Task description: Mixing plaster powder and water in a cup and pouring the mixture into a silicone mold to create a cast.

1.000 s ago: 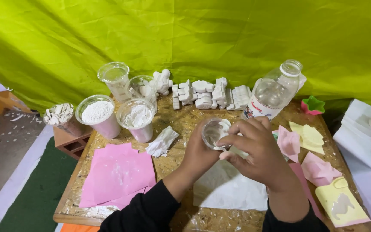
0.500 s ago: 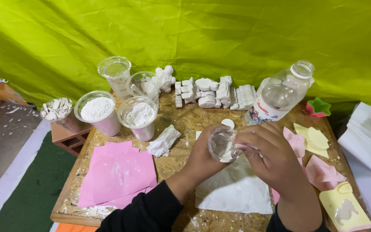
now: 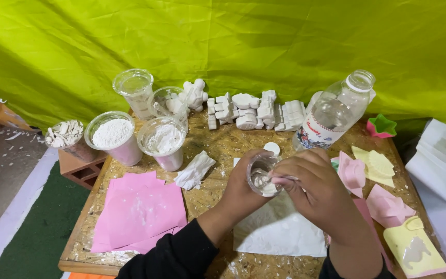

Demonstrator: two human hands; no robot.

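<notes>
Over the middle of the bench (image 3: 218, 155), just above a white sheet (image 3: 277, 232), the person is holding a small clear cup (image 3: 260, 174) tipped toward themselves. The left hand (image 3: 243, 183) is wrapping around the cup's side and base, fingers curled closed on it. The right hand (image 3: 318, 188) is hovering at the rim with its fingertips pinched together and reaching into the mouth, where white paste is clinging; whether a small tool is pinched there I cannot tell.

To my eye the cup is thin, light plastic, likely to flex if squeezed and slippery where the wet white mix smears it, so the wall near the base, where the left hand is gripping, seems the safest hold.

Both forearms, in black sleeves, are coming up from the near edge, and the wrists are bending inward so the hands are meeting over the sheet.

Around them, pink sheets (image 3: 140, 214) are lying to the left, two cups of white powder (image 3: 112, 135) are standing beyond, a row of white cast figures (image 3: 254, 109) is lining the far edge, and a clear bottle (image 3: 331, 113) is standing close behind the right hand.
</notes>
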